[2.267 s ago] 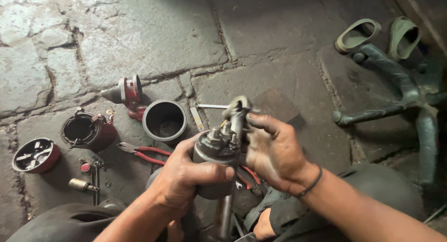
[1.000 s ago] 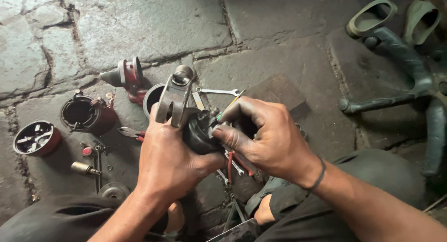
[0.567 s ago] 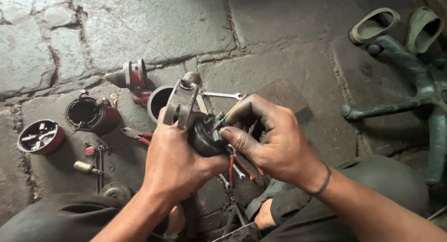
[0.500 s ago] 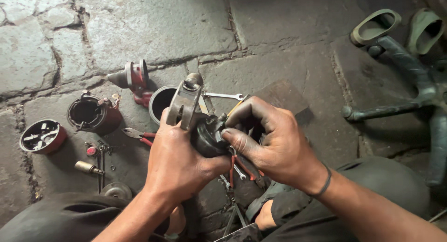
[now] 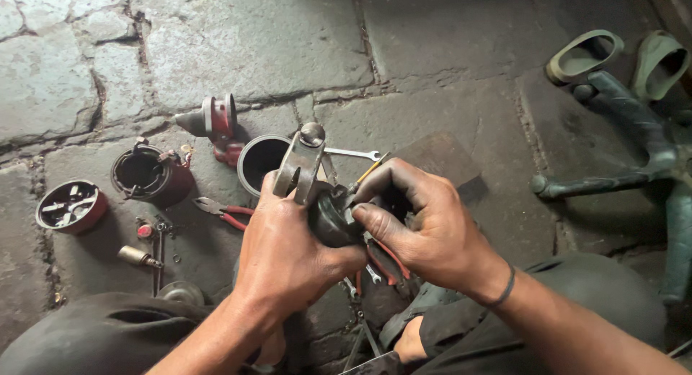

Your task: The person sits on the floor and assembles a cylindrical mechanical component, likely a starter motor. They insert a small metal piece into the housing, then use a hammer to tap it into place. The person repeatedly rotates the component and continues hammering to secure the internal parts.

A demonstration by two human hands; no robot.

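Note:
My left hand (image 5: 288,252) grips a dark, greasy motor part (image 5: 331,216) with a grey metal bracket (image 5: 299,162) sticking up from it, held above the stone floor. My right hand (image 5: 425,223) closes on the same part from the right, its fingers curled over the top edge. A thin yellow-tipped tool (image 5: 367,171) pokes out above my right fingers; which hand holds it is hidden. Red-handled pliers (image 5: 223,213) lie on the floor just left of my left hand.
On the stone floor lie a dark cylindrical housing (image 5: 259,159), a red-and-black motor casing (image 5: 148,174), a red round fan cover (image 5: 68,205), a red cone-nosed part (image 5: 213,119), a spanner (image 5: 353,153) and small bolts (image 5: 137,256). A green chair base (image 5: 634,151) stands at right.
The part was turned over in my hands, from upright with the bracket toward my right hand to tilted with the bracket at the left. Since a second ago both hands have barely moved.

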